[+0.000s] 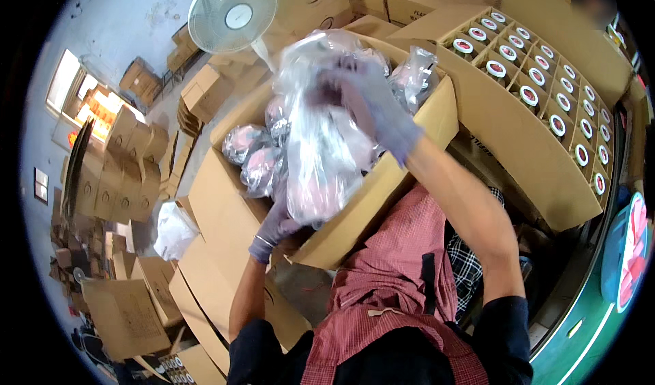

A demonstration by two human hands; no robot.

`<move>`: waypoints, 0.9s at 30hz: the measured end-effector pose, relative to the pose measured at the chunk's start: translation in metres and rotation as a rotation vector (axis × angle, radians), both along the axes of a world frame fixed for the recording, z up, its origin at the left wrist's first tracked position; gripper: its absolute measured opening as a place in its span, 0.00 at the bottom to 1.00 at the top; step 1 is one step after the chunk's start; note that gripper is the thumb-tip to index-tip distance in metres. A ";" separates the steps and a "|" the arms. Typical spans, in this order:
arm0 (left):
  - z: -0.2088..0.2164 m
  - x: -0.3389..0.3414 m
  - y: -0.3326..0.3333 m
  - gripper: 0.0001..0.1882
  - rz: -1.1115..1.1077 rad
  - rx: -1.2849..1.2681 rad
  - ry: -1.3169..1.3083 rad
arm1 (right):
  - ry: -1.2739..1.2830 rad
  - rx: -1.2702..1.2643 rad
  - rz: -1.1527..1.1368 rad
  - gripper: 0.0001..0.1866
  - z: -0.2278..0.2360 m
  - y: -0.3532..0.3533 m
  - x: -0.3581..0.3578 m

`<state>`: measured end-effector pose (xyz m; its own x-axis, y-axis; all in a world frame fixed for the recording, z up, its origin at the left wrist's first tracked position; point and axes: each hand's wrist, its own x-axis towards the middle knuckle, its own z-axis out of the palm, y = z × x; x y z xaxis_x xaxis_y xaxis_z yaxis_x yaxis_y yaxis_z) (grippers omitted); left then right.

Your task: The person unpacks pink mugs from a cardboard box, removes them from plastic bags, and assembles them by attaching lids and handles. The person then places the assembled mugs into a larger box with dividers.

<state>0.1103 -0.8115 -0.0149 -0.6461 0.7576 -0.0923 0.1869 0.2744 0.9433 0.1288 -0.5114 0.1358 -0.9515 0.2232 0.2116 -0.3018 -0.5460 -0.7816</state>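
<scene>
Both my hands wear thin purple gloves. My right hand (372, 102) grips the top of a clear plastic bag (321, 160) that holds a pink and dark object, lifted over an open cardboard box (382, 187). My left hand (276, 224) holds the bag from below, near the box's front wall. Inside the box lie several more clear-bagged pink items (252, 153). A red checked apron covers my front.
To the right stands a divided carton (539, 78) full of round red-and-white capped containers. A white fan (232, 13) stands behind the box. Stacks of flat and folded cartons (129, 173) fill the left floor. A green table edge (587, 330) runs at lower right.
</scene>
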 end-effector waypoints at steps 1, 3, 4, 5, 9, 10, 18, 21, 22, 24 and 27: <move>0.009 0.005 0.004 0.60 -0.015 0.021 -0.110 | 0.028 -0.077 -0.049 0.06 0.004 0.011 -0.023; 0.016 -0.009 0.020 0.64 -0.139 -0.030 0.398 | 0.056 -0.166 -0.188 0.06 -0.005 0.042 -0.052; 0.021 -0.001 0.035 0.62 -0.099 0.034 0.470 | 0.060 -0.205 -0.251 0.06 -0.016 0.053 -0.061; 0.028 0.008 0.047 0.65 -0.105 0.067 0.508 | 0.092 -0.218 -0.382 0.07 -0.024 0.060 -0.063; 0.008 0.030 0.077 0.66 0.049 -0.137 0.864 | 0.181 -0.454 -0.391 0.08 -0.048 0.086 -0.020; 0.000 0.031 0.087 0.62 0.093 -0.103 0.963 | 0.278 -0.367 -0.344 0.09 -0.057 0.099 0.001; 0.039 0.012 0.126 0.40 0.483 -0.021 1.172 | 0.055 0.029 -0.856 0.12 -0.107 0.117 0.255; 0.066 -0.007 0.145 0.31 0.301 -0.141 1.272 | 0.100 -0.164 -0.542 0.07 -0.121 0.086 0.313; 0.070 -0.015 0.153 0.29 0.179 -0.078 1.308 | 0.101 -0.113 -0.636 0.11 -0.120 0.079 0.323; 0.083 -0.019 0.177 0.27 -0.104 0.044 1.340 | 0.092 -0.018 -0.825 0.25 -0.111 0.060 0.340; 0.099 0.019 0.222 0.24 -0.556 0.221 1.260 | 0.027 -0.037 -0.862 0.10 -0.123 0.101 0.344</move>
